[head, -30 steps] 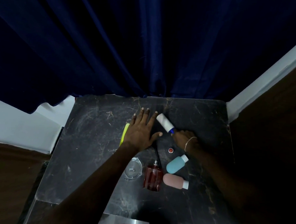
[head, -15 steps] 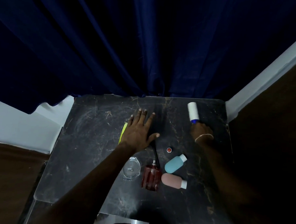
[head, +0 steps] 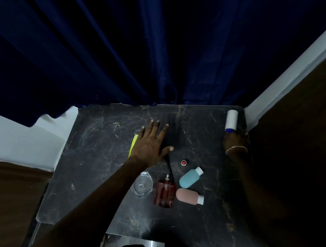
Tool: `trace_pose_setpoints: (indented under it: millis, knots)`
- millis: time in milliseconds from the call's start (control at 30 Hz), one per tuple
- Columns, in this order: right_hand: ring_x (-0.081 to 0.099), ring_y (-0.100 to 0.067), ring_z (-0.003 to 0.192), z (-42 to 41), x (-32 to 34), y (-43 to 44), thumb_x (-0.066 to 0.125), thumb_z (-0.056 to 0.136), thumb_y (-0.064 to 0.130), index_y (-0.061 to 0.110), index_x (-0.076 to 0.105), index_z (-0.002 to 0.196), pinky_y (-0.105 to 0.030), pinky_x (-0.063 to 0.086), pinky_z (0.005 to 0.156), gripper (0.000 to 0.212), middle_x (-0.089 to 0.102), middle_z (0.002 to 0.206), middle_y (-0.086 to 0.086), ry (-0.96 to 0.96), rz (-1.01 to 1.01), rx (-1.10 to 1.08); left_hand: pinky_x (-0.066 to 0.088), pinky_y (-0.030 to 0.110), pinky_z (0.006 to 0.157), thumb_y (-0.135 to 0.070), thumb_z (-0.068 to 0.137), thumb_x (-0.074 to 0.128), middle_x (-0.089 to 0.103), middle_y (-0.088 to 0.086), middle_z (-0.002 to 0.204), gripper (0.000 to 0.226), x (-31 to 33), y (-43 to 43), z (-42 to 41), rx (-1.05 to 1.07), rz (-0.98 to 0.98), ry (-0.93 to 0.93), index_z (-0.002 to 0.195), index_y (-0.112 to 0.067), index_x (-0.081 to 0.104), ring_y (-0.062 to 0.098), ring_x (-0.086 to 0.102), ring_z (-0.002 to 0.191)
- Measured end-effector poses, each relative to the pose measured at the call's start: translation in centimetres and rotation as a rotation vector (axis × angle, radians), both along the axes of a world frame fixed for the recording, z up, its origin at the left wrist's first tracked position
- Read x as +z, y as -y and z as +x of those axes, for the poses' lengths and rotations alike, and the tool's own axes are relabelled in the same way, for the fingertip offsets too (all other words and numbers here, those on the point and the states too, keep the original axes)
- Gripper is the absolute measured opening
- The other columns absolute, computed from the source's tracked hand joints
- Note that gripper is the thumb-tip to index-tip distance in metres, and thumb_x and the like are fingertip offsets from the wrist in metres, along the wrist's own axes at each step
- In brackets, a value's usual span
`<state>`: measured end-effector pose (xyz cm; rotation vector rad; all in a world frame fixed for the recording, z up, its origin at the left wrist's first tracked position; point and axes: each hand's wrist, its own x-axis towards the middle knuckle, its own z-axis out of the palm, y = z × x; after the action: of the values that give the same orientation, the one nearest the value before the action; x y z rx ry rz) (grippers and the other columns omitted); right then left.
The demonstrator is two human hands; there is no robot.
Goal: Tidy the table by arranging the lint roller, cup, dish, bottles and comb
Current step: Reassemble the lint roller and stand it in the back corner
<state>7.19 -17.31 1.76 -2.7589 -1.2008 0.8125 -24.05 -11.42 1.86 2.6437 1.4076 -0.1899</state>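
Note:
My right hand (head: 234, 142) grips the handle of the white lint roller (head: 231, 119), whose roll lies at the far right corner of the dark marble table (head: 100, 157). My left hand (head: 150, 143) rests flat with fingers spread, partly covering a yellow comb (head: 133, 147) and the end of a thin black stick (head: 169, 168). Nearer to me lie a clear glass dish (head: 143, 186), a red-brown perfume bottle (head: 164, 193), a teal bottle (head: 190, 177) and a pink bottle (head: 189, 196). A small red cap (head: 183, 162) sits between them and my left hand.
A dark blue curtain (head: 162, 47) hangs behind the table's far edge. A white wall strip (head: 293, 64) and a dark brown panel (head: 298, 149) border the right side. The table's left edge drops to a brown floor (head: 9, 191).
My right hand has carried the lint roller from the table's middle to the far right corner. My left hand has stayed flat on the comb.

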Motion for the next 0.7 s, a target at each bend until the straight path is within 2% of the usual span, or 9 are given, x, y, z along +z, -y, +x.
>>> trace_pose_setpoints:
  millis: [133, 400, 600, 700]
  knots:
    - [0.056, -0.041, 0.128, -2.6, 0.5, -1.2, 0.036, 0.108, 0.025, 0.000, 0.052, 0.137, -0.047, 0.045, 0.107, 0.041, 0.057, 0.138, -0.023, 0.006, 0.000, 0.143, 0.002, 0.050, 0.129, -0.078, 0.096, 0.021, 0.004, 0.014, 0.175, 0.089, 0.5, -0.1, 0.0, -0.001, -0.008, 0.010, 0.164, -0.029, -0.005, 0.031, -0.002, 0.163]
    - [0.059, -0.036, 0.125, -6.8, 0.5, -2.4, 0.031, 0.109, 0.029, 0.004, 0.053, 0.136, -0.044, 0.048, 0.105, 0.042, 0.061, 0.135, -0.018, 0.052, -0.073, 0.431, 0.004, 0.051, 0.131, -0.075, 0.099, 0.026, 0.004, 0.013, 0.175, 0.087, 1.5, 0.1, 0.3, 0.001, -0.027, 0.009, 0.165, -0.027, -0.004, 0.031, -0.003, 0.163]
    - [0.061, -0.036, 0.123, -7.9, 0.4, -2.2, 0.030, 0.110, 0.029, 0.006, 0.043, 0.141, -0.043, 0.049, 0.102, 0.042, 0.063, 0.133, -0.017, 0.120, -0.072, 0.525, 0.005, 0.052, 0.131, -0.077, 0.098, 0.025, 0.005, 0.014, 0.175, 0.088, 1.3, -0.7, 0.2, 0.007, -0.021, 0.017, 0.165, -0.028, -0.002, 0.031, -0.002, 0.163]
    - [0.060, -0.037, 0.124, -7.1, 0.4, -2.2, 0.028, 0.110, 0.031, 0.006, 0.045, 0.141, -0.044, 0.047, 0.104, 0.043, 0.061, 0.135, -0.018, 0.117, -0.069, 0.454, 0.008, 0.053, 0.131, -0.077, 0.097, 0.024, 0.007, 0.013, 0.175, 0.088, 1.0, -0.8, 0.2, 0.001, -0.008, 0.021, 0.165, -0.028, -0.002, 0.032, 0.000, 0.163]
